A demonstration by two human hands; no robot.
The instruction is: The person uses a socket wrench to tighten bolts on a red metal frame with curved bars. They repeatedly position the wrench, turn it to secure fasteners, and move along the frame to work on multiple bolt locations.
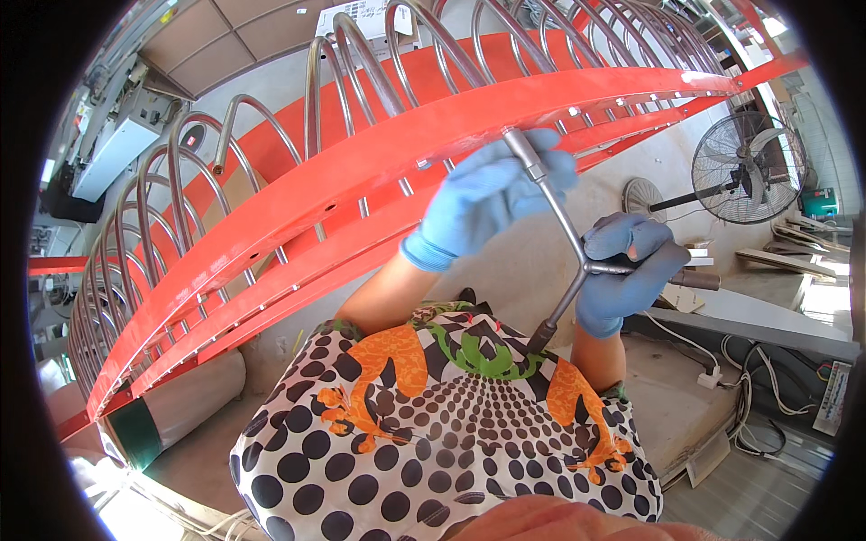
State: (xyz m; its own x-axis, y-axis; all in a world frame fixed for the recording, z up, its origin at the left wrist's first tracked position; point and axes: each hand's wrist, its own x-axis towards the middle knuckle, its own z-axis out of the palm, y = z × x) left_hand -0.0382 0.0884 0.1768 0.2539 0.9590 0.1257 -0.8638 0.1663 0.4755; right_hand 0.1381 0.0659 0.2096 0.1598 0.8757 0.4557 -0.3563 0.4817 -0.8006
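My right hand, in a soiled blue glove, is closed around one arm of a three-way Y-shaped socket wrench. Another arm of the wrench reaches up to the lower edge of a red metal rail, its socket against the rail. My left hand, also gloved in blue, lies behind that socket with curled fingers past it; blur hides whether it grips. The third arm points down toward my patterned shirt. Bent steel tubes rise from the rail, and fastener ends show along its underside.
A pedestal fan stands on the right. Below it are loose cables and a power strip. A wrapped roll lies at the lower left. A cardboard box is behind the tubes.
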